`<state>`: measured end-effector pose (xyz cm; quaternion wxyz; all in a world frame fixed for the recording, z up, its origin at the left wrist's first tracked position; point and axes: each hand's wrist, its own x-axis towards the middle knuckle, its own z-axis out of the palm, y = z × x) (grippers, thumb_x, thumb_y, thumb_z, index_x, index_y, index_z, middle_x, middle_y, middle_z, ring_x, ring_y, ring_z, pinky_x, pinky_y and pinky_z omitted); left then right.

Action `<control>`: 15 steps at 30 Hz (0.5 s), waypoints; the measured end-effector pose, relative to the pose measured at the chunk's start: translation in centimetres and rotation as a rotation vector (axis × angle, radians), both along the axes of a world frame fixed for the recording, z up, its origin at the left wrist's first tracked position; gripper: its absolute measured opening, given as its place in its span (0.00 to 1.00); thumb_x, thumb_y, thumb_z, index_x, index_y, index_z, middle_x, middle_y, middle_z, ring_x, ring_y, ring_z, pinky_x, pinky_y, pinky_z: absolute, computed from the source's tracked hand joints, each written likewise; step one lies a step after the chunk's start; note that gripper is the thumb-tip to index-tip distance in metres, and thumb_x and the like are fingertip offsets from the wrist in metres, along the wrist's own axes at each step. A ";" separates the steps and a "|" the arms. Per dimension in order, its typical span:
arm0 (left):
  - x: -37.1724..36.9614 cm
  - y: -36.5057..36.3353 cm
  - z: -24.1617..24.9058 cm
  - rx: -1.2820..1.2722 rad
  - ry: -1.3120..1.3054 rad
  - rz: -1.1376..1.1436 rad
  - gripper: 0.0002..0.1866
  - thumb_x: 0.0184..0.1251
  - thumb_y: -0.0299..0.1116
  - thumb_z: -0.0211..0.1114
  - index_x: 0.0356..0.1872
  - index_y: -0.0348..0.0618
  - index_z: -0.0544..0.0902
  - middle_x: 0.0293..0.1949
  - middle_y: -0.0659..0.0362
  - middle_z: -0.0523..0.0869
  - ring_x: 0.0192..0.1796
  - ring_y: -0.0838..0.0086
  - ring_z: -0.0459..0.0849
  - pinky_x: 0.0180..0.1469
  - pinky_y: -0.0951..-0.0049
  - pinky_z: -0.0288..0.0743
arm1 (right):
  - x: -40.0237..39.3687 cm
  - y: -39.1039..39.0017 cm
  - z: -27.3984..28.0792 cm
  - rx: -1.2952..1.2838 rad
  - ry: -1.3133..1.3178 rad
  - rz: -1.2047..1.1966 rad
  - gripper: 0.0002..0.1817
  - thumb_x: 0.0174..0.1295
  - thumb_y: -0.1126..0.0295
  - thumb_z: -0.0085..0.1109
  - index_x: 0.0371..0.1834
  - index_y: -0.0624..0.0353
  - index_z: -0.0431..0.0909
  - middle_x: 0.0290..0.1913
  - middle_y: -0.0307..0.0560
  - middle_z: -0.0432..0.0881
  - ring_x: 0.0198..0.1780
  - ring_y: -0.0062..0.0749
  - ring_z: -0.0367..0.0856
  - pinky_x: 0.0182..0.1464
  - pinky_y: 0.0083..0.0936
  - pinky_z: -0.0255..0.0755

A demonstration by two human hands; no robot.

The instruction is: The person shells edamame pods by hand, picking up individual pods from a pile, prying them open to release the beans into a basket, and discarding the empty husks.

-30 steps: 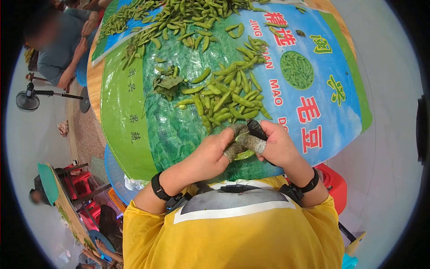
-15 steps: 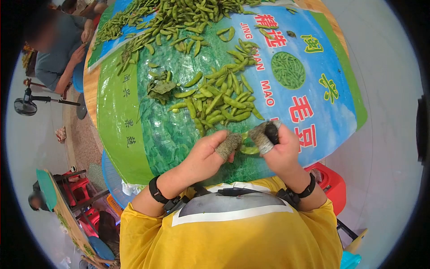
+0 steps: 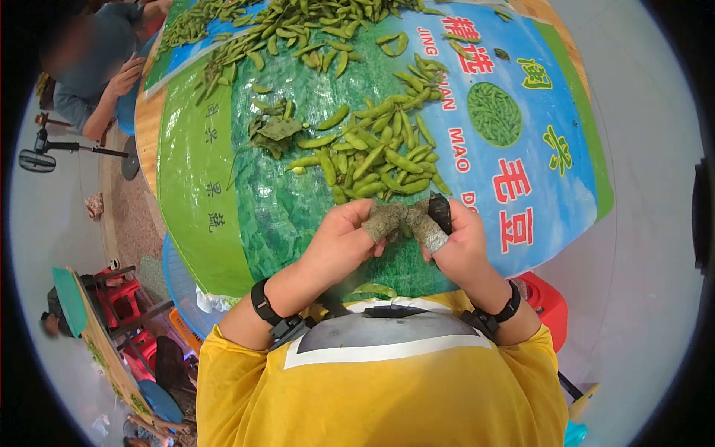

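Observation:
My left hand (image 3: 346, 236) and my right hand (image 3: 456, 237) meet just in front of the shirt, their wrapped thumbs nearly touching. Grey wrapping covers the left thumb; grey and silver wrapping with a black piece is on the right. Both hands have curled fingers, and whatever lies between them is too hidden to name. A loose green pod (image 3: 375, 289) lies below the hands at the shirt's edge. Beyond them a small pile of green pods (image 3: 372, 160) rests on the printed sheet (image 3: 287, 216), with wilted leaves (image 3: 274, 132) to its left.
A larger heap of pods (image 3: 328, 16) covers the far end of the table. Another person (image 3: 93, 67) sits at the far left, near a black stand (image 3: 78, 145). A blue basket (image 3: 179, 287) is at the lower left and a red stool (image 3: 547, 305) at the right.
The thumbs have come closer together. The pod that was between the hands is no longer seen there, and one now lies below them near the shirt. The view has shifted slightly.

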<state>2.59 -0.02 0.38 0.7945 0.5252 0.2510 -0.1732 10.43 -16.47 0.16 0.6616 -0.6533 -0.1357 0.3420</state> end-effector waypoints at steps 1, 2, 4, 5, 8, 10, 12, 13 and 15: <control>0.0 0.0 0.4 0.128 -0.113 -0.039 0.09 0.68 0.35 0.54 0.33 0.41 0.77 0.21 0.67 0.74 0.22 0.86 0.69 0.24 0.84 0.61 | -0.1 0.1 0.2 -0.108 -0.262 -0.006 0.08 0.57 0.72 0.61 0.33 0.64 0.75 0.24 0.38 0.78 0.25 0.16 0.75 0.26 0.17 0.68; 0.1 0.1 0.6 0.258 -0.230 -0.081 0.10 0.68 0.36 0.54 0.33 0.40 0.77 0.21 0.66 0.75 0.23 0.85 0.70 0.25 0.83 0.63 | -0.2 0.3 0.3 -0.109 -0.264 -0.004 0.08 0.57 0.72 0.61 0.33 0.64 0.75 0.24 0.38 0.78 0.25 0.16 0.75 0.26 0.17 0.68; 0.1 -0.1 0.5 0.306 -0.299 -0.094 0.10 0.68 0.36 0.54 0.32 0.39 0.76 0.21 0.66 0.75 0.24 0.84 0.71 0.26 0.82 0.65 | -0.4 0.3 0.5 -0.071 -0.337 -0.004 0.09 0.55 0.71 0.63 0.33 0.65 0.75 0.26 0.39 0.79 0.28 0.17 0.77 0.29 0.18 0.70; 0.1 -0.2 0.4 0.356 -0.366 -0.105 0.10 0.68 0.36 0.54 0.32 0.39 0.76 0.21 0.66 0.75 0.25 0.84 0.72 0.27 0.81 0.66 | -0.3 0.2 0.7 -0.077 -0.339 -0.009 0.09 0.55 0.71 0.63 0.33 0.65 0.75 0.26 0.39 0.79 0.28 0.17 0.77 0.29 0.18 0.70; 0.0 0.3 0.1 0.114 -0.316 -0.120 0.10 0.69 0.38 0.54 0.36 0.42 0.77 0.22 0.66 0.75 0.23 0.85 0.70 0.24 0.85 0.61 | 0.0 0.0 1.0 -0.111 -0.235 0.078 0.09 0.55 0.70 0.63 0.34 0.63 0.75 0.24 0.38 0.77 0.24 0.17 0.74 0.26 0.18 0.68; 0.0 0.4 0.1 0.053 -0.290 -0.151 0.09 0.69 0.36 0.55 0.35 0.41 0.77 0.22 0.66 0.75 0.24 0.85 0.71 0.26 0.84 0.63 | 0.5 -0.2 0.5 0.146 0.420 0.120 0.08 0.57 0.70 0.62 0.35 0.60 0.75 0.22 0.36 0.74 0.20 0.16 0.70 0.22 0.18 0.64; -0.1 0.7 0.1 -0.007 -0.262 -0.175 0.08 0.68 0.34 0.55 0.34 0.40 0.77 0.22 0.67 0.75 0.25 0.85 0.72 0.27 0.83 0.65 | 1.0 -0.6 1.2 0.178 0.527 0.111 0.08 0.57 0.69 0.62 0.36 0.59 0.74 0.21 0.36 0.73 0.19 0.15 0.69 0.21 0.17 0.63; -0.2 0.9 0.2 -0.084 -0.298 -0.250 0.08 0.68 0.34 0.56 0.34 0.40 0.77 0.22 0.67 0.75 0.24 0.86 0.71 0.27 0.83 0.65 | 1.3 -1.0 1.7 0.215 0.637 0.098 0.08 0.58 0.69 0.61 0.37 0.58 0.74 0.20 0.35 0.72 0.17 0.14 0.67 0.19 0.16 0.61; -0.2 1.2 0.2 -0.181 -0.347 -0.370 0.08 0.67 0.33 0.57 0.36 0.40 0.79 0.22 0.66 0.77 0.24 0.87 0.71 0.26 0.85 0.63 | 2.4 -2.3 2.4 0.069 0.542 0.158 0.08 0.59 0.67 0.61 0.35 0.58 0.74 0.20 0.35 0.71 0.18 0.16 0.68 0.20 0.18 0.62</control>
